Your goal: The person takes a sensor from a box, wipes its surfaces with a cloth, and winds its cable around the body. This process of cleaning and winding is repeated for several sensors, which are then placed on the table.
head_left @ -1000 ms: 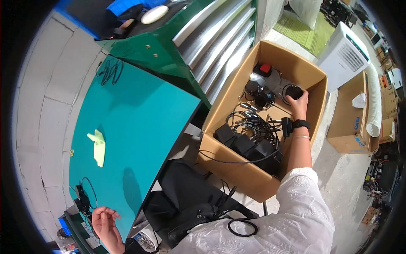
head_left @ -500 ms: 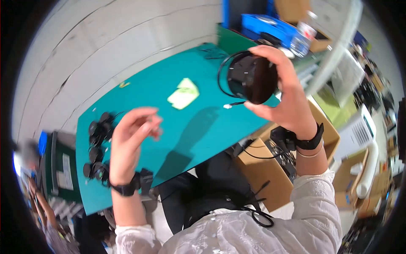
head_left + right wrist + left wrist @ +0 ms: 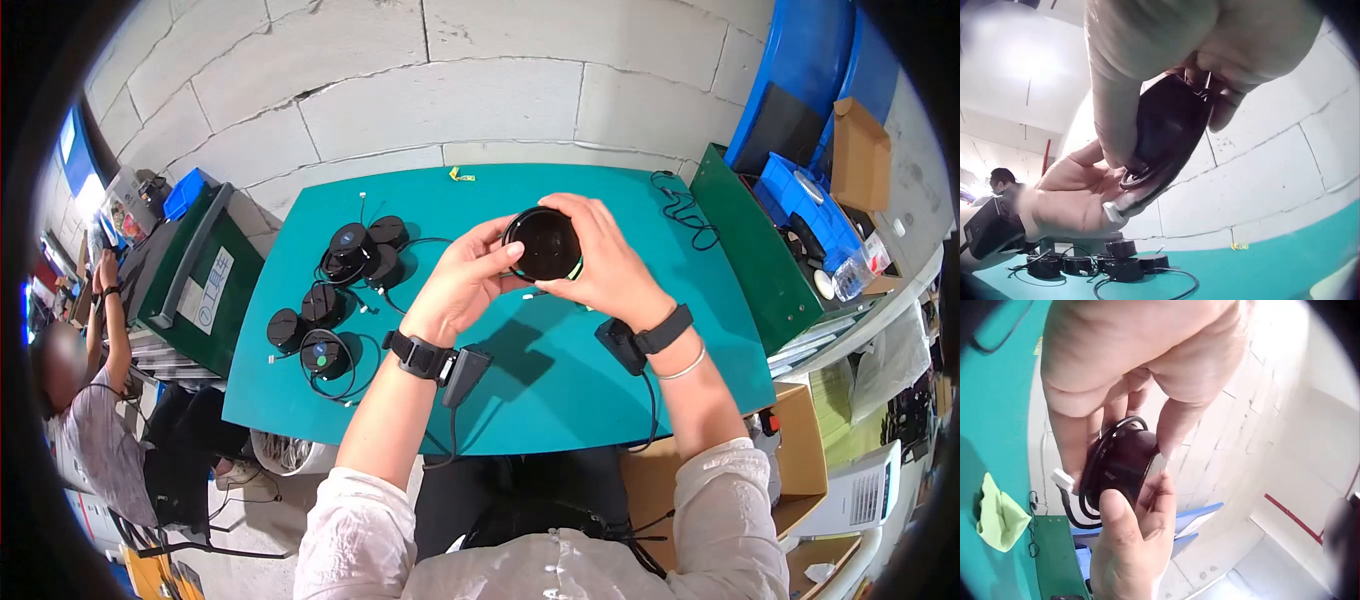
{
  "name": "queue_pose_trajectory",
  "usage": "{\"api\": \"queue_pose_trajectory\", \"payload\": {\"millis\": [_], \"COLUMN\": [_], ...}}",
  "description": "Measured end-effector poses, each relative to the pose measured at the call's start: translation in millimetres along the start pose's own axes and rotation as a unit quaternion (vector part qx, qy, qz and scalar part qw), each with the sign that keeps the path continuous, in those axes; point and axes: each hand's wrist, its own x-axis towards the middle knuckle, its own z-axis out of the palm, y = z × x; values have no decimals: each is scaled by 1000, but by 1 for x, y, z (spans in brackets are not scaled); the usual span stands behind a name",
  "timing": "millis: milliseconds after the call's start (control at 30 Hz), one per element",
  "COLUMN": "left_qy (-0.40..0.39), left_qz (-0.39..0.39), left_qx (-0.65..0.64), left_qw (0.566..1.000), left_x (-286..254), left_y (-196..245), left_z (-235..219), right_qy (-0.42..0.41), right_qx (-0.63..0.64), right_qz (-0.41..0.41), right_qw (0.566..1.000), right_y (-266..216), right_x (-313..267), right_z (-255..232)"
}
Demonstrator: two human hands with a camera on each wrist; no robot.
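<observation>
Both hands hold one black round device (image 3: 545,245) above the green table (image 3: 520,410), its glossy round face turned up toward the head view. My left hand (image 3: 462,278) grips its left side, thumb on the rim. From the other side, my right hand (image 3: 612,275) curls thumb and fingers around the edge. A black cable loops about the device in the left wrist view, ending in a white connector (image 3: 1062,480). Beneath the hands lies a light green cloth-like piece (image 3: 1000,515), mostly hidden in the head view.
Several similar black round devices (image 3: 350,247) with cables sit on the table's left part. A loose black cable (image 3: 690,212) lies at the back right. An open cardboard box (image 3: 800,450) stands below the right edge. Another person (image 3: 105,430) sits at the far left.
My right hand has lifted the black round device out of the cardboard box and carried it left over the table. My left hand has come in and now grips it too. The head view has turned left.
</observation>
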Motion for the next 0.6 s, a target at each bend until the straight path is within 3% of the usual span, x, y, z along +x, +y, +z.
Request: {"api": "queue_pose_trajectory", "payload": {"millis": [200,600], "left_qy": [48,78], "left_qz": [-57,-95], "left_qx": [-115,-76], "left_qw": [991,989], "left_x": [12,12], "left_y": [-42,-66], "left_z": [-31,-51], "right_qy": [5,-39], "right_qx": [43,127], "right_qz": [29,89], "right_qw": [999,987], "right_y": [36,60], "right_x": [-13,-34], "right_z": [34,54]}}
